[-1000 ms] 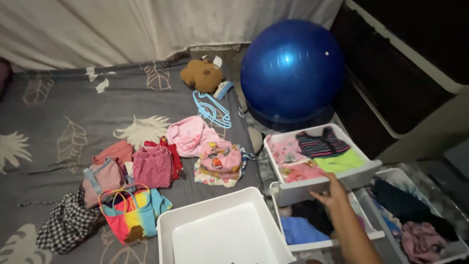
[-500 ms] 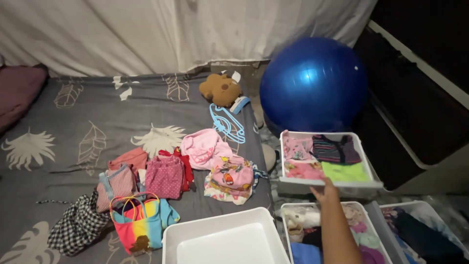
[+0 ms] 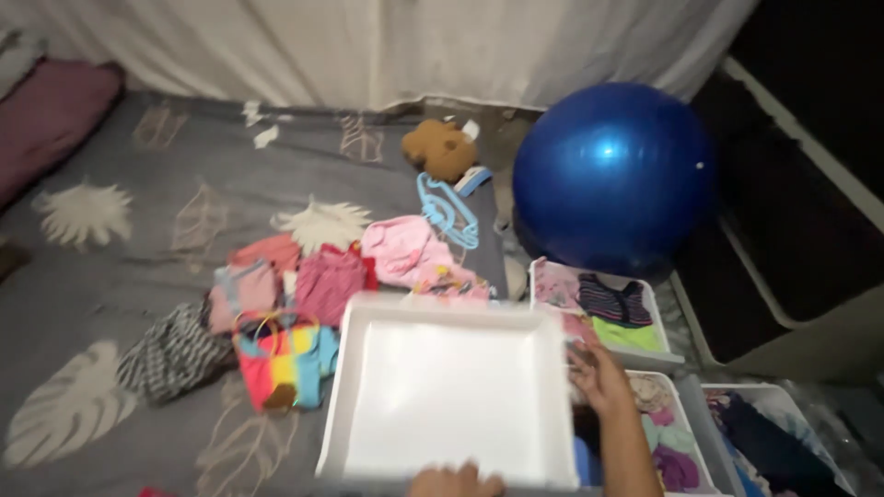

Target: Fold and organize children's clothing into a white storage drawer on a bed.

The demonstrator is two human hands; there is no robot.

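The empty white drawer (image 3: 451, 396) sits tilted over the near edge of the grey leaf-print bed (image 3: 120, 239), held between both hands. The left hand (image 3: 456, 480) shows only its knuckles at the drawer's near rim, curled over the edge. The right hand (image 3: 597, 375) presses against the drawer's right wall with fingers spread along it; whether they wrap under the rim I cannot tell. Just beyond the drawer's far rim lie small folded clothes: a rainbow-striped top (image 3: 281, 364) to the left, a pink pile (image 3: 405, 250) further back, a checked garment (image 3: 170, 354) at far left. To the right, on the floor, stand other white drawers filled with clothes (image 3: 612, 308), and behind them a big blue exercise ball (image 3: 612, 175). A brown soft toy (image 3: 444, 147) rests near the curtain.
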